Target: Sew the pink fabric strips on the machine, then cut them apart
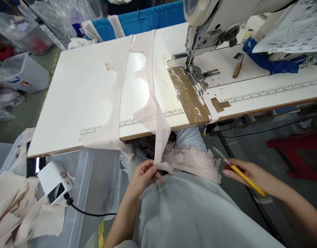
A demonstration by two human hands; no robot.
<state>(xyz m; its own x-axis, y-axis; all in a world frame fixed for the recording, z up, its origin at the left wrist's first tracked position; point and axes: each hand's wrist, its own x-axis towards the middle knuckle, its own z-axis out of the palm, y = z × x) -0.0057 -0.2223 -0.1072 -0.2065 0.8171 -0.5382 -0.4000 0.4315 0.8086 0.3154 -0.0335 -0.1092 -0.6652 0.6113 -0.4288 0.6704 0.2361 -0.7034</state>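
Observation:
My left hand (145, 174) pinches the lower end of a pale pink fabric strip (160, 134) between thumb and fingers, just off the table's front edge. That strip runs down from a cut fabric piece (148, 74) lying on the white table. Beside it lies another pale pink piece (115, 100), its corner drooping over the edge. Gathered pink fabric (194, 162) rests on my lap. Out to the right, my right hand (247, 174) grips a yellow-handled tool with a pale pointed blade (246, 179); it is slightly blurred, and its exact kind is unclear.
A sewing machine (199, 38) stands on the white table (65, 93), with a wooden-handled tool (237, 69) nearby. At lower left, a clear bin (80, 193) holds fabric scraps and a white device (55, 181) with a black cable. A red stool (298, 155) stands right.

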